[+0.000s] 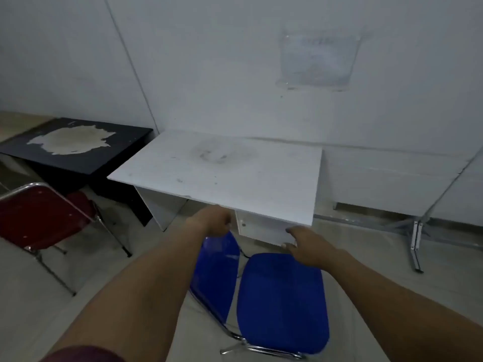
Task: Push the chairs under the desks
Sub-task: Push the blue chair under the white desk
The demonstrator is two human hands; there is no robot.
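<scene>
Left arm — bare forearm stretched forward and up from the lower left, a dark red sleeve [86, 355] at its base. Left hand [213, 222]: back toward the camera, fingers curled downward, closed in a loose grasp; what it holds cannot be told. Right arm — bare forearm reaching forward from the lower right. Right hand [307, 248]: palm down, fingers spread and extended forward, thumb pointing inward, not gripping.
</scene>
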